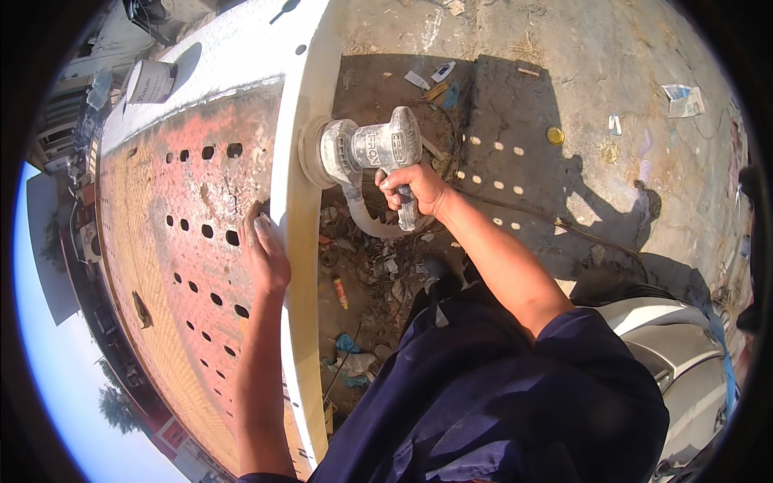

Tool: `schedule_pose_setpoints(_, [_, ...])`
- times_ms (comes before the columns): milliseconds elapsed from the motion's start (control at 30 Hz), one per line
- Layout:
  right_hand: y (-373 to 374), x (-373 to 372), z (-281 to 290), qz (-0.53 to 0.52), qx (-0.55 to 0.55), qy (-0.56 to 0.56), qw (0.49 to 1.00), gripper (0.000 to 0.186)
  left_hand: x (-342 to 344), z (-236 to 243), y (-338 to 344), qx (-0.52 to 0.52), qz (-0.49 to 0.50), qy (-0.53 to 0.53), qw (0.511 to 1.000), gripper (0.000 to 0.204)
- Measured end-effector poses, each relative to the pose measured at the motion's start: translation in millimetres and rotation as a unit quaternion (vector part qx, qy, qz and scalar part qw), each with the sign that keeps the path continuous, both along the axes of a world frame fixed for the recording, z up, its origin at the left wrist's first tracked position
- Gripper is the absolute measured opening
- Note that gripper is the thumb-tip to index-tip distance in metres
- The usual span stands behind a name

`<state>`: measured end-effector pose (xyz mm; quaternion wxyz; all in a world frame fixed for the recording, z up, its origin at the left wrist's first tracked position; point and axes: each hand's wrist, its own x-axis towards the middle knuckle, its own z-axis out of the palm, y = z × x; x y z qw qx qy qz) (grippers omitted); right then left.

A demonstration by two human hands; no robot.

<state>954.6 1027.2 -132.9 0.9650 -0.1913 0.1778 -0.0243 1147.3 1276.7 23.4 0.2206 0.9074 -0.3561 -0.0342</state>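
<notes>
Left hand [267, 262]: laid on perforated panel [197, 189] beside its pale rim [304, 258]; any grip cannot be told. Right hand [420, 190]: wrapped round handle of sander [372, 145], disc against rim's outer side; best kept flat, evenly pressed. Lettering on sander body. Tub [150, 82], printed, near panel's far-left edge.

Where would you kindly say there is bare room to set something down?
The white surface right of the white bucket looks free, as does shaded ground left of the yellow round item. Litter crowds the ground below the power tool.
</notes>
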Motion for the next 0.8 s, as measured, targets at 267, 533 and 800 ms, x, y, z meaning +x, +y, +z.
schedule_pose_setpoints(267, [37.3,-15.7,3.8,0.021,0.032,0.013,0.999,0.021,3.9,-2.8,1.1,0.008,-0.003,-0.009,1.0,0.048])
schedule_pose_setpoints(533, [67.7,-32.7,13.2,0.021,-0.017,0.022,0.999,0.018,2.7,-0.2,2.6,-0.009,-0.002,0.023,1.0,0.05])
schedule_pose_setpoints(800, [-7.0,7.5,17.7,-0.009,0.006,-0.017,1.0,0.015,3.3,2.7,-0.5,-0.011,-0.013,0.023,1.0,0.049])
